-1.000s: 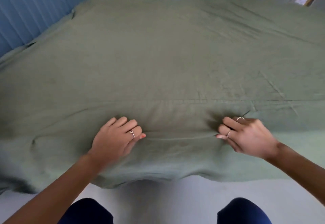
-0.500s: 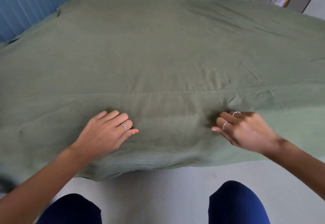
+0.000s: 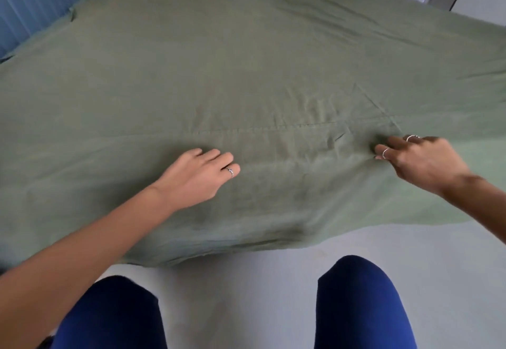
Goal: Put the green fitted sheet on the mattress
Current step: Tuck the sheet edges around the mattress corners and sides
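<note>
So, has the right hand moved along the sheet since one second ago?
Yes. The right hand slid rightward along the green fitted sheet: earlier it lay well left of the diagonal crease, now just right of its near end.

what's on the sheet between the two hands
Head view: only green fitted sheet lies between the left hand and right hand, with a stitched seam and small wrinkles; nothing else rests there.
</note>
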The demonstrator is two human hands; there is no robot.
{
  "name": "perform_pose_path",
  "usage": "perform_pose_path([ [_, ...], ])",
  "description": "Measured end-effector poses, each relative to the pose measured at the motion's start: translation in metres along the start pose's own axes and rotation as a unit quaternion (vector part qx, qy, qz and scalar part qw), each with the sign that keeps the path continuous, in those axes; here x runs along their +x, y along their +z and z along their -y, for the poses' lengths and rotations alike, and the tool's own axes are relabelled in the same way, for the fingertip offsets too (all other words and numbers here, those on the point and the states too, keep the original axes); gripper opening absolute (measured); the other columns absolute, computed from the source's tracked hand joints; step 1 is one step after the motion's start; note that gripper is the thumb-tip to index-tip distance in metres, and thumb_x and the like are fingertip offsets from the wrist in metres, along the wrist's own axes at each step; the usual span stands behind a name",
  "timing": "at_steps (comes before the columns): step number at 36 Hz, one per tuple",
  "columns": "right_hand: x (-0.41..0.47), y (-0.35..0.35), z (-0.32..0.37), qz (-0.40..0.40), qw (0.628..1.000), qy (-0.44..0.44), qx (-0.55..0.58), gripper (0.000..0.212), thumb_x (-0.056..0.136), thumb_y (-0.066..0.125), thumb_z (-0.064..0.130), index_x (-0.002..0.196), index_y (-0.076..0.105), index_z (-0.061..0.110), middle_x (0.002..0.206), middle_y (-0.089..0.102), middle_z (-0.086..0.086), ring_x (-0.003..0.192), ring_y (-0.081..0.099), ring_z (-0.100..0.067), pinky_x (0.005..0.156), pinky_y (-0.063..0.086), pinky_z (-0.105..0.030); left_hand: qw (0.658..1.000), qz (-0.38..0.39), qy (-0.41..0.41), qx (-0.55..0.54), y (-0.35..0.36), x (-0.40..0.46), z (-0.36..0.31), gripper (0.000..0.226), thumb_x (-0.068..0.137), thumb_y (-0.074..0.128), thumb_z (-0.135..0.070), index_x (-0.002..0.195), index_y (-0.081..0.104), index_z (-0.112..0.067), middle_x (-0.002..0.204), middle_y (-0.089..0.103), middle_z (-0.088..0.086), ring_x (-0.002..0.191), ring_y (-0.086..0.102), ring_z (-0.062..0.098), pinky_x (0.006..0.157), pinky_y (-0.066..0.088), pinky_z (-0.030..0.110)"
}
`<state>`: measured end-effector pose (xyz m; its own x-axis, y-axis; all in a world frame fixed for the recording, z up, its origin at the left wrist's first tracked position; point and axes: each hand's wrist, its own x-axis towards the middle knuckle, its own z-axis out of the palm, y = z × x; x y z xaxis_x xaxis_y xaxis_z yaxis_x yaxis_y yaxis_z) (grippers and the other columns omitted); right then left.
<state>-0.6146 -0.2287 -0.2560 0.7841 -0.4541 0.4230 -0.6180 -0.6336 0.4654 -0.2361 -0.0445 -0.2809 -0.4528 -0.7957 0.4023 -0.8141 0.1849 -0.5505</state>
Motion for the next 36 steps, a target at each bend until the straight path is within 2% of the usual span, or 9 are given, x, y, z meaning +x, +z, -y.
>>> perform_pose_path([
  [4,-0.002,0.0,-0.007,0.025,0.999,-0.027,0.014,0.039,0.052,0.076,-0.011,0.086,0.072,0.01,0.064,0.058,-0.011,0.049,0.061,-0.03,0.041,0.044,-0.029,0.999,0.011,0.037,-0.003,-0.008,0.002,0.004,0.021,0.067,0.061,-0.004,0.082,0.056,-0.018,0.07,0.048,-0.001,0.061,0.054,0.02,0.048,0.038,0.031],
  [8,-0.02,0.0,-0.004,0.038,0.998,-0.049,0.034,0.048,0.045,0.077,-0.008,0.089,0.072,0.01,0.068,0.06,-0.01,0.047,0.061,-0.028,0.036,0.043,-0.03,0.998,0.015,0.051,-0.041,-0.011,0.002,0.007,0.024,0.064,0.068,-0.003,0.08,0.058,-0.017,0.068,0.049,0.0,0.06,0.055,0.021,0.045,0.039,0.028],
  [14,-0.021,0.001,0.0,0.009,0.999,-0.023,0.029,0.006,0.08,0.061,0.014,0.082,0.066,0.012,0.065,0.059,-0.008,0.048,0.061,-0.028,0.038,0.041,-0.027,0.996,0.027,0.041,-0.072,-0.014,0.008,0.005,0.007,0.079,0.053,-0.014,0.074,0.051,-0.019,0.066,0.047,-0.001,0.057,0.056,0.021,0.043,0.039,0.029],
  [16,-0.02,0.004,-0.005,-0.007,0.999,-0.011,0.033,0.031,0.088,0.045,0.035,0.082,0.064,0.011,0.066,0.061,-0.01,0.048,0.062,-0.028,0.04,0.042,-0.029,0.996,0.019,0.015,-0.085,-0.011,0.007,0.005,0.015,0.088,0.049,-0.023,0.074,0.052,-0.019,0.067,0.047,-0.001,0.058,0.057,0.021,0.04,0.04,0.03],
  [18,-0.023,0.007,-0.017,-0.006,1.0,0.019,0.018,0.038,0.084,0.06,0.044,0.086,0.065,0.006,0.067,0.064,-0.013,0.048,0.063,-0.029,0.042,0.044,-0.03,0.995,0.014,-0.01,-0.098,-0.007,0.006,0.007,0.022,0.093,0.044,-0.033,0.078,0.052,-0.018,0.071,0.049,-0.001,0.062,0.058,0.02,0.039,0.039,0.03],
  [20,-0.032,0.009,-0.032,0.017,0.998,0.062,-0.005,0.044,0.069,0.082,0.038,0.089,0.066,0.002,0.069,0.065,-0.016,0.049,0.064,-0.031,0.043,0.046,-0.032,0.994,0.016,-0.017,-0.108,-0.002,0.006,0.008,0.024,0.095,0.041,-0.037,0.082,0.05,-0.018,0.073,0.049,-0.001,0.065,0.058,0.02,0.039,0.039,0.03],
  [23,-0.043,0.013,-0.053,0.025,0.995,0.099,-0.011,0.041,0.062,0.086,0.025,0.088,0.066,0.0,0.072,0.065,-0.018,0.049,0.064,-0.032,0.043,0.046,-0.035,0.994,0.012,-0.013,-0.108,0.003,0.006,0.007,0.021,0.095,0.042,-0.037,0.084,0.046,-0.02,0.074,0.05,-0.001,0.065,0.057,0.02,0.04,0.04,0.031],
  [32,-0.036,0.025,-0.062,0.012,0.996,0.082,0.011,0.019,0.066,0.081,0.005,0.08,0.07,0.008,0.067,0.065,-0.012,0.044,0.062,-0.029,0.04,0.041,-0.027,0.991,0.032,-0.005,-0.131,0.001,0.014,0.011,0.024,0.09,0.042,-0.042,0.079,0.044,-0.021,0.066,0.051,-0.003,0.058,0.061,0.021,0.038,0.034,0.024],
  [36,-0.037,0.02,-0.061,0.121,0.988,0.088,-0.046,0.022,0.089,0.058,0.022,0.108,0.066,0.03,0.094,0.069,0.005,0.073,0.07,-0.02,0.05,0.037,-0.024,0.993,0.043,-0.012,-0.109,0.007,0.032,0.01,0.047,0.087,0.034,-0.057,0.056,0.033,-0.022,0.049,0.051,-0.004,0.045,0.059,0.024,0.043,0.021,0.021],
])
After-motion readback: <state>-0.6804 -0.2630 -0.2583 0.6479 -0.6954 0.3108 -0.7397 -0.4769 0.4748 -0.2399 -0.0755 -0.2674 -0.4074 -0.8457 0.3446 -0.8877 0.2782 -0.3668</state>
